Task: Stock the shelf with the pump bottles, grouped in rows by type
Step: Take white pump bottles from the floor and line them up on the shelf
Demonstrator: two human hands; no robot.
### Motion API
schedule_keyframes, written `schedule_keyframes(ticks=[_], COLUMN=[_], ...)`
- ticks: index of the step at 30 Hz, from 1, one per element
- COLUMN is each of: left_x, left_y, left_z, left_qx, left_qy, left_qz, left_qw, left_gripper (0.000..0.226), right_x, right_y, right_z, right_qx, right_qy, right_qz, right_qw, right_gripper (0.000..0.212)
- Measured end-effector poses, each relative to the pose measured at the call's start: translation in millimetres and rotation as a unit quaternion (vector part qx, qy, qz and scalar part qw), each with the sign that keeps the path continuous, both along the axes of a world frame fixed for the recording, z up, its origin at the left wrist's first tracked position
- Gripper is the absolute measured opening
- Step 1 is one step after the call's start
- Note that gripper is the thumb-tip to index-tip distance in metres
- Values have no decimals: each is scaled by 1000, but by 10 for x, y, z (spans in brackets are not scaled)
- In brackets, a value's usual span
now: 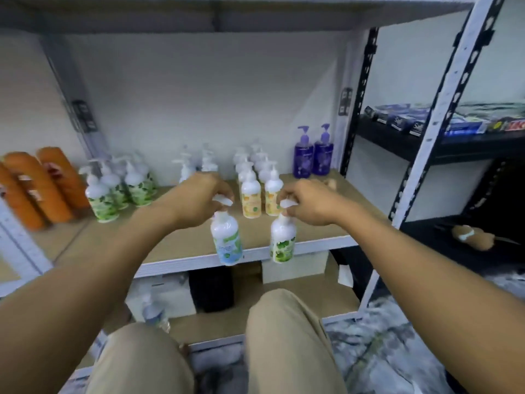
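Head camera, and there are two bottles up at once. The left hand [203, 194] has its fingers curled down over the white pump head of a blue-label bottle [227, 241]. The bottle hangs upright from that grip, with a white body and a pale blue and green printed band round its lower half. The right hand [308, 204] pinches the pump of a green-label bottle [282, 241] the same way, white at the shoulders with a leafy green print below. The two bottles hang side by side, apart from each other, in front of the shelf [312, 245]. Their bases sit level with its white front edge in the picture, and neither looks set down on the board.

On the brown shelf board behind them, rows run front to back. At left is the green-label row [119, 191], matching the bottle in the right hand. In the middle at the back stand a few white bottles [196, 166], partly hidden by the left hand, their labels too blurred to read. Just right of those are two lines of yellow-label bottles [257, 191], showing between the two hands. In the far right back corner, two purple bottles [312, 155] with purple pumps stand side by side. Far left, orange bottles [42, 186] lean tilted in the neighbouring section. Lower down are the person's knees [284, 336] in tan trousers.
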State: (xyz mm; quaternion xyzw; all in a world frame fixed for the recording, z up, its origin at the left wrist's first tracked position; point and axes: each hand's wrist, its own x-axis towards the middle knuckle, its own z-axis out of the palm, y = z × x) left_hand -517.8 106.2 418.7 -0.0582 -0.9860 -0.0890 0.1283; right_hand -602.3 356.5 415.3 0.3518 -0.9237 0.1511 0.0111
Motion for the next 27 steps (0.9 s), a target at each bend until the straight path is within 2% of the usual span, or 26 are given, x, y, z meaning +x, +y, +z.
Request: schedule_keyframes(ticks=[5,11,18,25,27], left_x=[62,80,12,12,30], left_y=[-802,-1492,-2005,-2089,-2066], left_z=[183,227,-4,-322,-428], left_qx=[-40,-38,-10,108,162], left_qy=[-17,-10,18,131,152], left_qz=[45,72,71,68,95], left_qw=[998,997,997,983,970], left_gripper=[24,22,39,50,49], right_x=[-205,-370,-519,-677,-676], right_y=[-863,-1607,-2062,-2135,-2098], right_z=[184,206,157,-27,-104], right_qx=[27,46,34,-19,-52], right_qy=[5,16,31,29,15], right_qz=[62,98,136,139,132], right_qw=[998,994,990,990,990], right_gripper=[22,25,36,40,45])
